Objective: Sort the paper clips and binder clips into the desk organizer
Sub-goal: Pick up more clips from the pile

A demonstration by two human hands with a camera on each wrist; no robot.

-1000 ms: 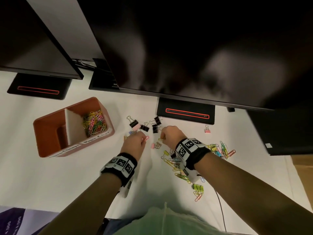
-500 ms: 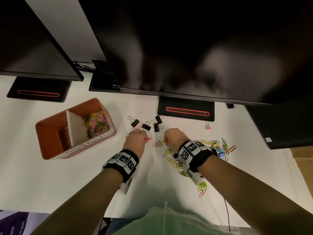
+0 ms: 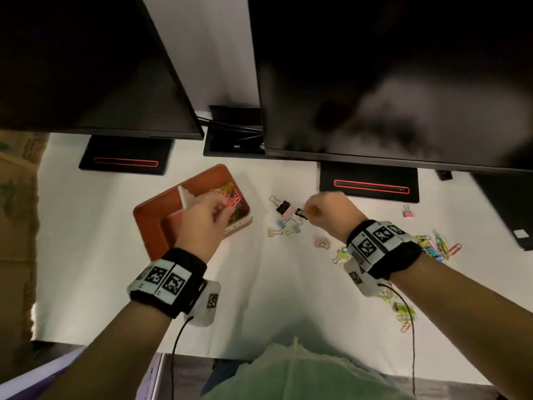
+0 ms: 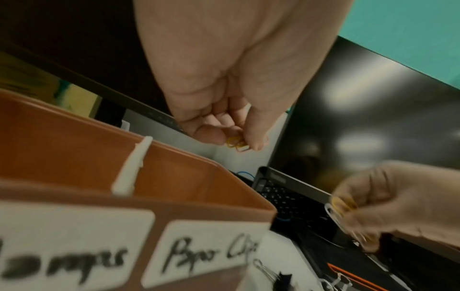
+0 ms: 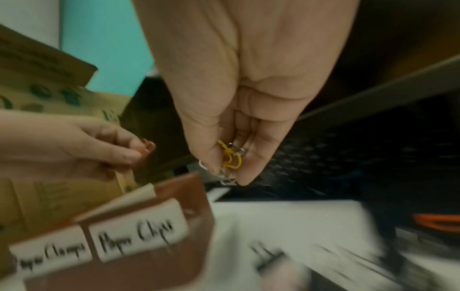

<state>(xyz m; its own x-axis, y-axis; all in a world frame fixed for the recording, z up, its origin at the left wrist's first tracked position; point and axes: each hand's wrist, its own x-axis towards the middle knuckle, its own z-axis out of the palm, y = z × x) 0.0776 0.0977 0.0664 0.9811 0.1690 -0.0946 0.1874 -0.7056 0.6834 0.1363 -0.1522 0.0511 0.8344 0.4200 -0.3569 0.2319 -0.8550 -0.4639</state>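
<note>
Left hand (image 3: 203, 217) pinches a few paper clips (image 4: 236, 143) between thumb and curled fingers, raised over the brown organizer (image 3: 150, 215), above its compartment labelled for paper clips. Right hand (image 3: 328, 215) pinches yellow and silver clips (image 5: 230, 157), palm down, over the binder clips (image 3: 284, 209) scattered on the white desk (image 3: 86, 255).

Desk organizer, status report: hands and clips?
Left hand pinching paper clips over desk organizer. Right hand pinching paper clips, short of it. Binder clips on table.
</note>
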